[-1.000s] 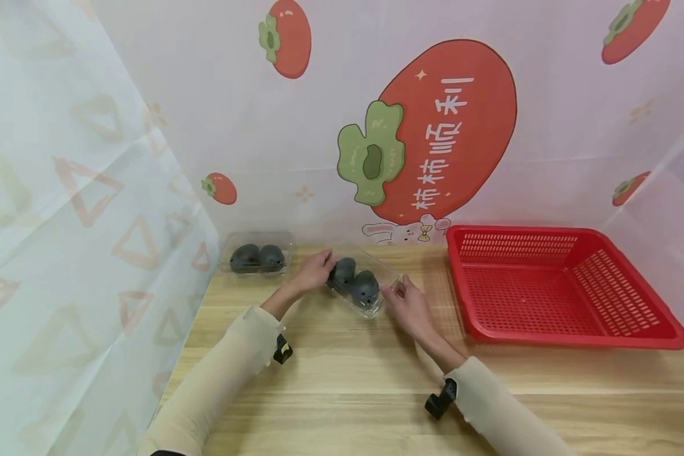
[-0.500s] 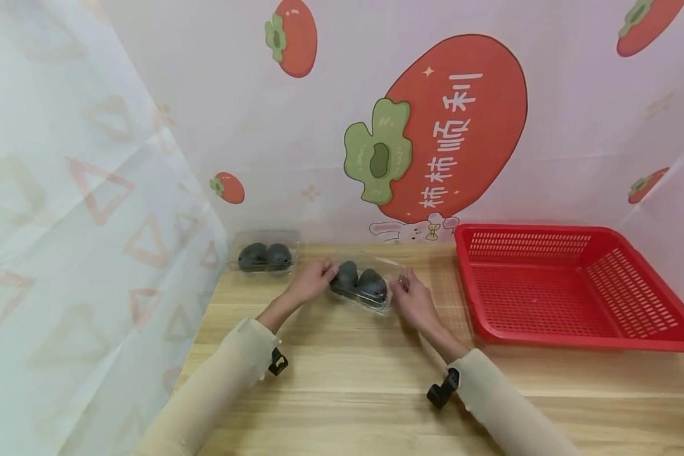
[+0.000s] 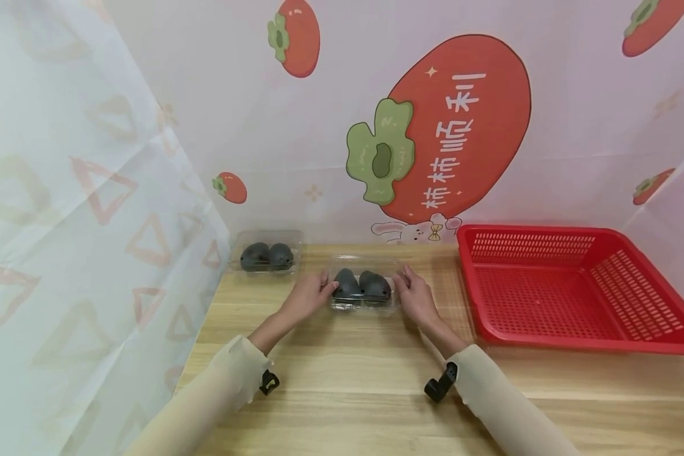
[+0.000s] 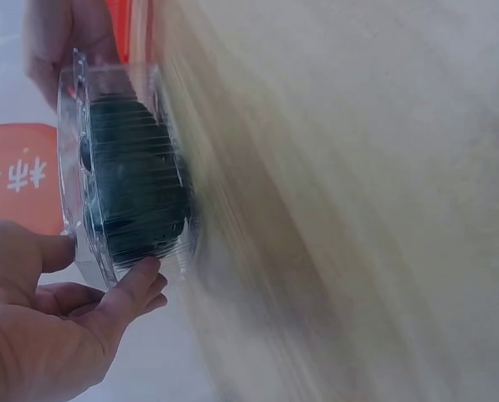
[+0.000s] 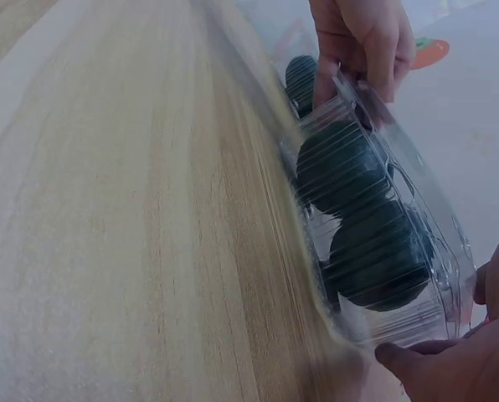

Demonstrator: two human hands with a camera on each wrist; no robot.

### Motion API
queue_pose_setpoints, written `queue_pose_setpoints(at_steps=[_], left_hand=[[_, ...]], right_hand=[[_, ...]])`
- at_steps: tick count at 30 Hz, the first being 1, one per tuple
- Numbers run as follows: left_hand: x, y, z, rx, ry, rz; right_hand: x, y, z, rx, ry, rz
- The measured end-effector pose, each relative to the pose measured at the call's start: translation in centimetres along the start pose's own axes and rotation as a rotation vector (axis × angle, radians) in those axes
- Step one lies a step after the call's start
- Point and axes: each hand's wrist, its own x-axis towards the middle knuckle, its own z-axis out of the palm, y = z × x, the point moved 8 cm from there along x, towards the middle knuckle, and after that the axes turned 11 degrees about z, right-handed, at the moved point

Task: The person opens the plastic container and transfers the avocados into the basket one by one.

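Note:
A clear plastic clamshell box (image 3: 366, 261) with two dark green avocados (image 3: 374, 286) inside stands on the wooden table, its long side facing me. At its left end my left hand (image 3: 306, 296) grips the rim between thumb and fingers. My right hand (image 3: 418, 299) pinches the opposite end. In the left wrist view, the thumb and fingertips (image 4: 145, 272) straddle the box's edge. The right wrist view shows my right thumb and fingers (image 5: 400, 360) on the near corner, both avocados (image 5: 379, 264) seen through the ribbed plastic.
A second clear clamshell (image 3: 293, 237) with two dark avocados (image 3: 255, 256) sits at the table's back left. To the right stands a big red perforated basket (image 3: 470, 288). Printed cloth (image 3: 296, 139) with persimmons hangs behind and to the left of the table (image 3: 342, 386).
Between both hands, the box has turned from a slant to lying square, its right end swinging away from me. My left hand has shifted slightly nearer.

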Motion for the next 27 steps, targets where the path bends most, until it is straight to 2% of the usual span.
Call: queue_pose_setpoints(at_steps=[5,11,21,23,26,27], left_hand=[[-0.7,0.0,0.2,-0.003,-0.008,-0.037],[-0.9,-0.1,0.4,0.000,-0.021,-0.084],[-0.8,-0.2,0.3,-0.026,-0.009,-0.068],[-0.7,-0.7,0.5,-0.044,-0.003,-0.044],[-0.4,-2.8,1.4,0.000,0.011,0.015],[-0.3,-3.1,1.5,0.011,0.011,0.010]], right_hand=[[0.2,0.0,-0.1,-0.003,-0.003,-0.002],[0.2,0.0,-0.1,-0.006,0.008,-0.007],[0.1,0.4,-0.2,0.017,0.000,0.022],[0.1,0.5,-0.3,0.024,-0.005,0.032],[0.2,0.7,-0.4,0.044,-0.027,0.054],[0.1,0.8,-0.5,0.050,-0.032,0.057]])
